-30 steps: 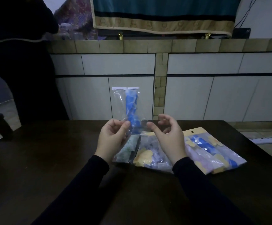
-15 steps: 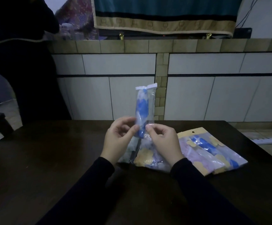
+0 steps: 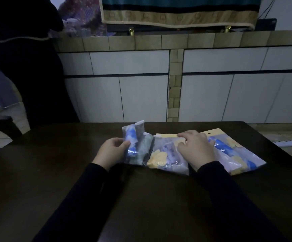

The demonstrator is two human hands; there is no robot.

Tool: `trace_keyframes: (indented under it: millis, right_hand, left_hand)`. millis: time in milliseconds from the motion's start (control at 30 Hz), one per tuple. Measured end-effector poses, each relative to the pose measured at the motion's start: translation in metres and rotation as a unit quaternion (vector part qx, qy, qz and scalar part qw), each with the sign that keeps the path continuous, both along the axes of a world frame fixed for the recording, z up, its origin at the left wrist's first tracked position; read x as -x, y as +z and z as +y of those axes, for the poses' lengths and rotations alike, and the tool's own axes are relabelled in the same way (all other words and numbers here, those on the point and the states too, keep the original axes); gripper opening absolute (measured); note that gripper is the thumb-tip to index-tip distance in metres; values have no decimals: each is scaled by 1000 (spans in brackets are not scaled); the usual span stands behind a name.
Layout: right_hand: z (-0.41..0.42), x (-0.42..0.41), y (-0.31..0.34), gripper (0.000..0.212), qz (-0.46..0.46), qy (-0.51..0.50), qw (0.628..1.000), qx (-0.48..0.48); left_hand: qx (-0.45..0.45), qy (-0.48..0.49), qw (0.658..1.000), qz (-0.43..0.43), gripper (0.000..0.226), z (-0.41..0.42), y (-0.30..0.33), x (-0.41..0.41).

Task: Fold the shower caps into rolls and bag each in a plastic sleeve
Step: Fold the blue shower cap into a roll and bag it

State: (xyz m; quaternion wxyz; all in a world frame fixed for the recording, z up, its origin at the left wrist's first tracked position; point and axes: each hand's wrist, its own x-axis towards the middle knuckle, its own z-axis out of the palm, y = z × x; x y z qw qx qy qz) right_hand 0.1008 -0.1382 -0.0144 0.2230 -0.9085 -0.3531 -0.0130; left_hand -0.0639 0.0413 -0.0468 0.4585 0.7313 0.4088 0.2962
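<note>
Head view: left hand [image 3: 112, 151] pinches the bagged blue roll [image 3: 132, 140]; at 3 o'clock, right hand [image 3: 196, 149] presses spread fingers on sleeves [image 3: 166, 158].

There is one camera, and it sits on the person's head. It looks forward and down over a dark table [image 3: 37, 172]. The left hand [image 3: 111, 151] and right hand [image 3: 196, 148] are close in front of it. Farther off, it faces a tiled counter [image 3: 159, 42] past the table. No other view shares the scene.
</note>
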Motion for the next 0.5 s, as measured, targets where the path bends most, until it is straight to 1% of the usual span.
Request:
trace_keyframes:
  millis: [100,133,200,233,333,367,500]
  right_hand:
    - [-10,-9,-1,49,22,-60,996,67]
    - [-13,-11,-1,52,31,-72,992,96]
    - [-18,-15,-2,58,40,-92,982,159]
    - [-20,-16,-3,61,49,-105,977,179]
    - [-22,-17,-9,65,75,-123,973,179]
    - [-22,-18,-11,66,75,-121,974,174]
    - [-15,-17,-18,64,56,-121,973,187]
  left_hand:
    - [-23,-36,989,142,37,-6,4,1]
    - [-35,-37,985,165,39,-7,4,0]
    - [-82,-29,981,174,45,-8,4,-1]
    - [-99,-30,981,164,45,-9,4,-2]
    - [-110,-42,986,117,35,-19,4,-6]
    - [-122,-46,984,120,33,-25,5,-8]
    - [-180,-53,964,187,47,-39,2,-13]
